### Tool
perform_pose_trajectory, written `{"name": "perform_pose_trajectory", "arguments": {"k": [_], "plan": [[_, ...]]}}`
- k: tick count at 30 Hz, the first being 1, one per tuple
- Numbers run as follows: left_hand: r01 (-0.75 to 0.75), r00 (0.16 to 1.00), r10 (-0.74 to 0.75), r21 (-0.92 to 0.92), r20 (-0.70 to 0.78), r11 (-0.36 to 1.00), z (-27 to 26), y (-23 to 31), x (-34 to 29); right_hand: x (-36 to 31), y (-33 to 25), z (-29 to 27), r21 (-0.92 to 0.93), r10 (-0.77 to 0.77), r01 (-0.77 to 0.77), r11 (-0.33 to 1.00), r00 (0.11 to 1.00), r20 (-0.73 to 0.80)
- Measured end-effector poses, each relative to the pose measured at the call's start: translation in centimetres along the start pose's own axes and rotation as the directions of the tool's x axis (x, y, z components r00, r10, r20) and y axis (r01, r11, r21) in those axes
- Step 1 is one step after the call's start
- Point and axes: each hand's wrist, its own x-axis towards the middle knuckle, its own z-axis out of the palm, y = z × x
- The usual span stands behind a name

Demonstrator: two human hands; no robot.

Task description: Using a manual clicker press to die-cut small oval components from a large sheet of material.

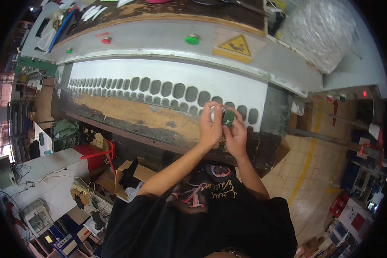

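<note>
Both hands meet over the right part of a white panel with two rows of rounded oval cutouts. My left hand is closed, its thumb pressed along a small whitish piece. Against it, my right hand pinches a small dark green piece with a white mark on it. Whether the whitish and green parts are joined cannot be made out. The fingers cover several cutouts beneath them.
The panel lies on a worn wooden bench top, under a grey machine beam with a red button, a green button and a yellow warning sign. Clear plastic wrap sits at upper right; an open cardboard box stands at lower left.
</note>
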Motion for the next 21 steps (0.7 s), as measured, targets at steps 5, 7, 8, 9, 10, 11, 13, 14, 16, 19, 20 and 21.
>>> {"name": "perform_pose_trajectory", "arguments": {"k": [5, 7, 8, 9, 10, 11, 13, 14, 16, 19, 20, 21], "plan": [[0.045, 0.999, -0.042, -0.271, 0.015, 0.961, -8.4, 4.0, 1.7, -0.7, 0.6, 7.9, 0.451, 0.052, -0.039, 0.892, 0.998, -0.018], [0.070, 0.997, -0.063, -0.192, 0.045, 0.979, -12.4, 3.7, 1.9, -1.0, 0.7, 10.3, 0.287, 0.326, -0.338, 0.896, 0.941, 0.090], [-0.005, 0.997, 0.016, -0.141, 0.076, 0.990, -14.3, 4.0, 2.0, -0.9, 0.3, 12.1, 0.279, 0.294, -0.315, 0.907, 0.949, 0.115], [0.043, 0.989, -0.008, -0.236, 0.147, 0.971, -16.2, 4.5, 2.2, -0.8, 0.0, 13.9, 0.269, 0.265, -0.292, 0.918, 0.955, 0.132], [0.071, 0.982, -0.029, -0.222, 0.186, 0.972, -18.5, 5.2, 2.2, -1.0, 0.0, 16.1, 0.312, 0.212, -0.263, 0.913, 0.959, 0.188], [0.099, 0.972, -0.051, -0.207, 0.227, 0.973, -21.1, 5.8, 2.4, -1.0, 0.2, 18.6, 0.316, 0.199, -0.259, 0.913, 0.957, 0.210], [0.065, 0.973, -0.032, -0.141, 0.228, 0.988, -27.2, 7.3, 2.9, -0.9, -0.1, 23.3, 0.300, 0.250, -0.338, 0.892, 0.922, 0.296], [0.041, 0.968, -0.020, -0.079, 0.250, 0.996, -29.6, 7.9, 3.7, -0.6, 0.0, 25.6, 0.312, 0.253, -0.354, 0.882, 0.913, 0.320], [0.049, 0.979, -0.013, -0.175, 0.204, 0.983, -34.5, 7.8, 4.4, 0.2, -0.4, 29.9, 0.315, 0.181, -0.311, 0.897, 0.907, 0.379], [0.150, 0.966, -0.221, -0.408, -0.133, 0.901, -39.4, 8.6, 7.1, 1.3, -1.0, 35.8, 0.353, 0.190, -0.308, 0.884, 0.924, 0.331], [0.061, 0.967, -0.154, -0.404, -0.201, 0.913, -40.8, 9.2, 9.1, 1.3, -1.0, 37.0, 0.390, 0.199, -0.298, 0.871, 0.941, 0.274], [-0.066, 0.983, 0.013, -0.290, -0.181, 0.955, -42.2, 11.1, 11.5, 1.5, -0.9, 37.8, 0.429, 0.206, -0.278, 0.859, 0.957, 0.206]]}}
